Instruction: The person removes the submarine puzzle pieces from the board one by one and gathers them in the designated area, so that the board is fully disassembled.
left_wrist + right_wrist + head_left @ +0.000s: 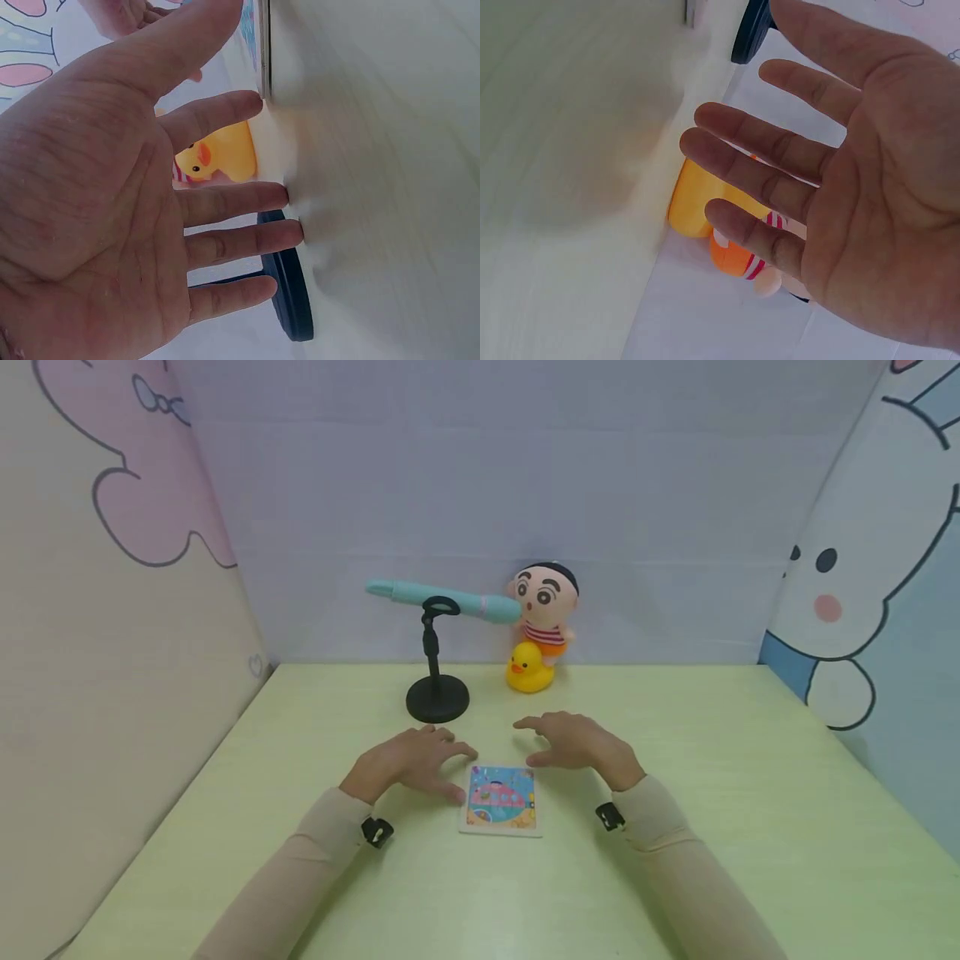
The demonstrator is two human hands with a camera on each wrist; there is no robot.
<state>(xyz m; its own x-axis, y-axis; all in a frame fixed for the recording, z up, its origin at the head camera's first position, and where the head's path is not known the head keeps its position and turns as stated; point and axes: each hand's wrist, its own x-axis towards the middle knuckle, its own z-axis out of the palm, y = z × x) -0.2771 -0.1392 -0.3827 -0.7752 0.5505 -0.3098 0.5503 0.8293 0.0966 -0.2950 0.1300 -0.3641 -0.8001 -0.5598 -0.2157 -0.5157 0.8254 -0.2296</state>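
Note:
A flat square board [501,800] with a pale rim and a colourful undersea picture, a pink submarine on it, lies on the table. At its left side is my left hand [418,762], palm down with fingers spread, the thumb close to the board's edge; whether it touches cannot be made out. In the left wrist view the fingertips [277,196] of that hand reach down to the tabletop, and the board's edge [265,49] shows beyond the thumb. My right hand [576,745] is held above the table off the board's upper right corner, its fingers extended and holding nothing.
Behind the hands a black round-based stand [438,700] carries a turquoise microphone-shaped object [471,602]. A yellow rubber duck [530,668] sits before a cartoon boy figure [545,597] near the back wall. Printed cloth walls [870,552] enclose the pale table [480,902].

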